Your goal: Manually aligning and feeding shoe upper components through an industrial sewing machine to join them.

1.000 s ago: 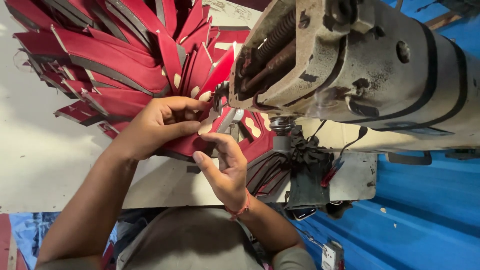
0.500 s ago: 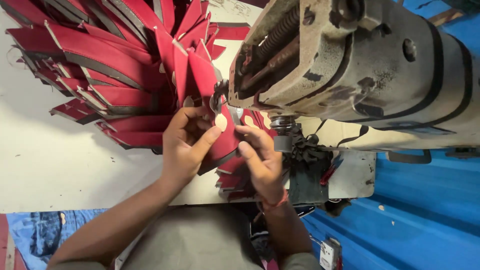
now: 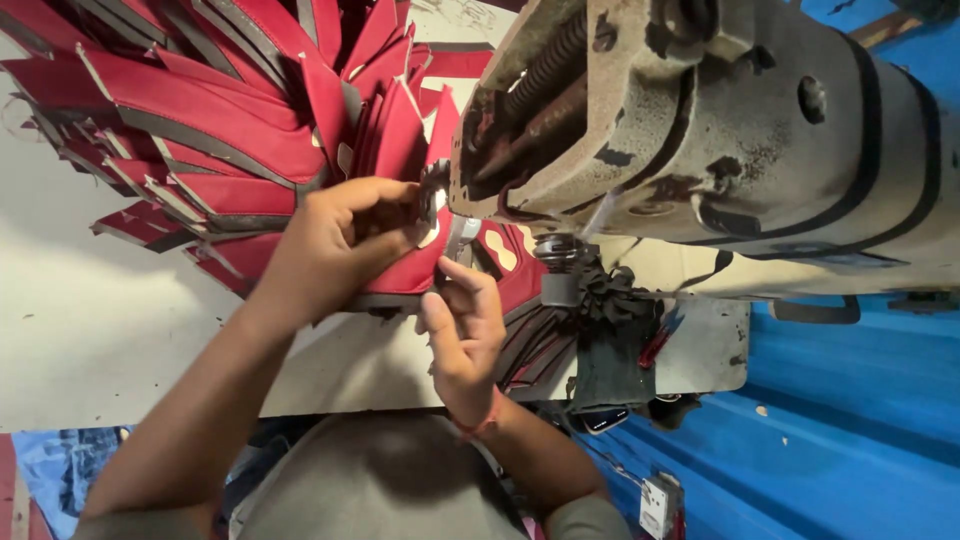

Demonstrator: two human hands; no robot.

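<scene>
Sewing machine: the grey, worn sewing machine (image 3: 720, 130) fills the upper right, its head hanging over the far right part of the desk, with a coiled spring and dark metal parts showing at its left end.
Desk: the pale desk (image 3: 90, 340) carries everything; its near edge runs just above the person's lap, and its bare surface shows at the left.
Blue surface: a blue ribbed surface (image 3: 850, 430) lies beyond the desk's right edge.
Red pile: a fanned pile of red pieces (image 3: 200, 110) with grey bands and pale edges spreads over the far left corner of the desk, reaching to the machine's left end.
Left hand: the left hand (image 3: 335, 245) lies on top of the red piece under the machine head, fingers curled and pinched down on it, thumb pressed to its upper edge.
Red piece: the red piece (image 3: 405, 270) with pale markings lies flat in the middle of the desk, its far end directly below the needle area, touching both hands.
Right hand: the right hand (image 3: 462, 325) is at the near edge of the same piece, fingers bent and closed lightly on its rim, forefinger raised toward the presser foot.
Presser foot: the small metal presser foot (image 3: 460, 235) stands just above the piece, between the two hands.
</scene>
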